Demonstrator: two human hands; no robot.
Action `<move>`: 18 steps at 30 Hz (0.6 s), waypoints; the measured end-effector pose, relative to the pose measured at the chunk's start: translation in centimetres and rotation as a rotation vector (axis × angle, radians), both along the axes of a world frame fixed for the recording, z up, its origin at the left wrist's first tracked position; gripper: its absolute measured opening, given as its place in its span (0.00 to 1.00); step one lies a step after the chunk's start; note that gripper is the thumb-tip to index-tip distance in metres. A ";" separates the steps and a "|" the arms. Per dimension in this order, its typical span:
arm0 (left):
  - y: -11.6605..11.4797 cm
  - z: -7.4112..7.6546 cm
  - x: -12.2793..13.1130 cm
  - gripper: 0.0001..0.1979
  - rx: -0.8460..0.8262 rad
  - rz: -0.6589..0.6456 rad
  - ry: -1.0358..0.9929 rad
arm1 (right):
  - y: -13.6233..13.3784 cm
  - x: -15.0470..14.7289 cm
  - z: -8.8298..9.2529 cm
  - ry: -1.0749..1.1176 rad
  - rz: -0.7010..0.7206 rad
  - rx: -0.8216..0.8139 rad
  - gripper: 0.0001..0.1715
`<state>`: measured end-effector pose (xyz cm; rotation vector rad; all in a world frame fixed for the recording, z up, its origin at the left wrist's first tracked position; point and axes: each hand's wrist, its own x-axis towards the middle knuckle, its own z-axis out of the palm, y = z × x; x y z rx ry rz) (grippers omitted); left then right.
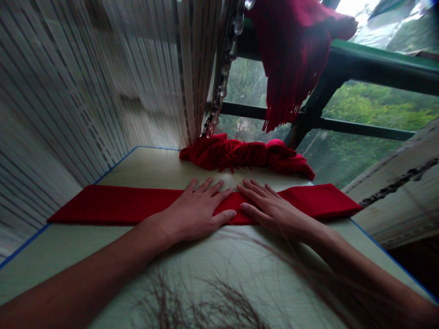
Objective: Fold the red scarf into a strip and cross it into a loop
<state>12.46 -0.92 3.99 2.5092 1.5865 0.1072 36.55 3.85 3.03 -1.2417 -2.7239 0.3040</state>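
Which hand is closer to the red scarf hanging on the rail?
Right. The right hand lies flat on the red strip, roughly below the scarf. The left hand lies on the strip too, further toward the curtain.

1. Table (68, 256): a pale, wood-toned top is shown, bordered by a thin blue edging (20, 249).
2. Folded red cloth (113, 205): a long, flat strip is laid directly on the table. It is stretched across the top from 9 o'clock to 3 o'clock, and the table's edge is reached by its 3 o'clock end.
3. Bunched red cloth (240, 153): a crumpled heap is seen at 12 o'clock on the far edge, separated from the strip by a band of bare tabletop.
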 end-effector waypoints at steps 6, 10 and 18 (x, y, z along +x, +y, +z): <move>-0.1 0.1 0.0 0.38 0.002 0.000 -0.004 | -0.1 -0.1 0.1 -0.006 -0.010 -0.016 0.45; -0.2 0.3 0.1 0.38 -0.011 0.000 0.011 | -0.1 -0.1 0.1 0.005 0.001 -0.010 0.45; -0.2 0.4 0.1 0.38 -0.018 0.004 0.013 | 0.0 0.0 0.0 0.000 0.002 -0.012 0.45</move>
